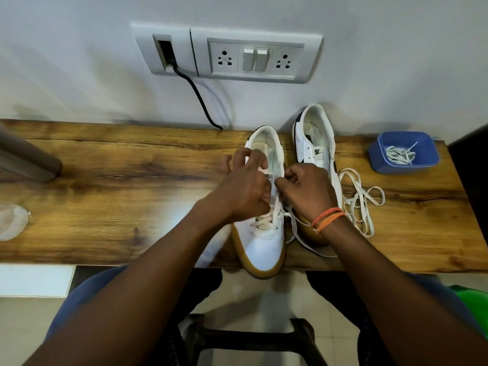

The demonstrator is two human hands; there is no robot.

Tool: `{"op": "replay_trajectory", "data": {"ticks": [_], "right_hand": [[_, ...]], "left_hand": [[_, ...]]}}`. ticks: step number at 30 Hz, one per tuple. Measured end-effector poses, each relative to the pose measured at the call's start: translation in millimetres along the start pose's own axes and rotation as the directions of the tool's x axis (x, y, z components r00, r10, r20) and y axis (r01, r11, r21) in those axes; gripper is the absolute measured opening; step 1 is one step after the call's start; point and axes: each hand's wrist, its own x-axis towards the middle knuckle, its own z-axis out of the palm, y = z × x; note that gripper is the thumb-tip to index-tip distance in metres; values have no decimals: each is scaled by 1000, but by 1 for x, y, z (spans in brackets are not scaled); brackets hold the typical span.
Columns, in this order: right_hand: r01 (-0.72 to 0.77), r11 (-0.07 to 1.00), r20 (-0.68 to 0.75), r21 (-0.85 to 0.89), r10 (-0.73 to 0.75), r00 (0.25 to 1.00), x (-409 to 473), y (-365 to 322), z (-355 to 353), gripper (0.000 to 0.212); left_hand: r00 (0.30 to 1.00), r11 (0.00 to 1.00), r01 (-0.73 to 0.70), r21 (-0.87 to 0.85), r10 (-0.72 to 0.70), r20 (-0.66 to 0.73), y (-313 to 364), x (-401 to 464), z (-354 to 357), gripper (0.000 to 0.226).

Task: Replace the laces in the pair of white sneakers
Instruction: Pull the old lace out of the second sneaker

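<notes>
While both hands hide the near sneaker's (265, 241) eyelets, left hand (244, 191) and right hand (307, 191) pinch its lace (274, 210).

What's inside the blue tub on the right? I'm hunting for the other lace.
The blue tub holds a bundled off-white shoelace, one tip sticking up toward the back corner. Whether anything lies beneath the bundle cannot be seen, since the lace covers that part of the floor.
</notes>
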Motion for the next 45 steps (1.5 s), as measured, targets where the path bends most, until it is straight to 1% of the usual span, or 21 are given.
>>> {"op": "replay_trajectory", "data": {"ticks": [2, 4, 6, 8, 11, 13, 15, 17, 19, 21, 23, 25, 27, 28, 30, 31, 33, 35, 38, 40, 45], "right_hand": [[-23, 1000, 31, 13, 22, 999, 6, 3, -2, 26], [-99, 981, 94, 165, 84, 992, 9, 8, -5, 24], [-163, 946, 163, 280, 121, 979, 8, 9, -9, 18], [-171, 938, 172, 302, 123, 977, 7, 7, -10, 16], [-206, 917, 189, 341, 147, 971, 6, 4, -11, 15], [-244, 897, 213, 368, 174, 961, 5, 4, -10, 16], [-263, 884, 231, 386, 183, 956, 6, 4, -12, 16], [-265, 886, 233, 381, 186, 955, 6, 3, -12, 15], [-270, 885, 237, 380, 189, 953, 6, 4, -13, 14], [-286, 876, 251, 388, 198, 948, 7, 4, -13, 14], [-300, 871, 262, 389, 208, 942, 6, 4, -12, 14], [-303, 869, 260, 391, 211, 942, 6, 4, -13, 14], [-303, 868, 260, 394, 211, 942, 6, 4, -13, 15], [-303, 868, 263, 394, 210, 942, 6, 4, -13, 15], [-301, 867, 260, 397, 208, 943, 6, 3, -13, 16], [-297, 868, 257, 398, 206, 944, 5, 3, -13, 16], [-291, 871, 254, 397, 201, 946, 6, 3, -13, 17], [-295, 871, 262, 392, 202, 944, 8, 4, -13, 15], [-311, 862, 300, 400, 198, 933, 10, 6, -15, 12], [-316, 857, 314, 407, 194, 929, 11, 6, -15, 10], [-321, 851, 324, 416, 192, 926, 9, 6, -16, 9]], "left_hand": [[996, 999, 35, 35, -38, 83, -10, -5, -15, 18], [972, 991, 117, 60, -127, 198, -18, -12, -26, 19], [949, 982, 160, 103, -182, 258, -21, -15, -29, 18], [960, 983, 147, 107, -168, 225, -16, -12, -30, 25], [992, 996, 85, 39, -88, 86, -5, -2, -23, 37], [998, 998, 7, 57, -11, 65, 3, 2, -9, 29], [994, 999, -43, 31, 40, 100, 6, 5, 3, 16], [988, 997, -71, -11, 72, 133, 5, 8, 5, 16], [993, 1000, -12, -23, 14, 119, 0, 10, -7, 17], [990, 993, 119, 23, -120, 70, -12, 10, -25, 27], [970, 970, 241, 35, -242, 39, -29, 3, -36, 33], [948, 952, 305, 19, -305, 87, -38, -3, -38, 24], [954, 957, 282, -68, -272, 126, -39, -3, -31, 7], [971, 964, 232, -128, -220, 98, -36, 0, -26, 5], [994, 964, 109, -244, -105, 28, -23, 6, -17, 18], [997, 957, 71, -282, -70, 12, -14, 8, -13, 20], [998, 966, 20, -259, -5, 57, 2, 11, -4, 15], [994, 969, 6, -248, 22, 108, 8, 13, 6, 13], [989, 932, 51, -359, 3, 147, -1, 15, 3, 16], [988, 920, 82, -384, -24, 155, -8, 14, -8, 18], [977, 919, 188, -348, -212, -32, -31, 10, -22, 13]]}}
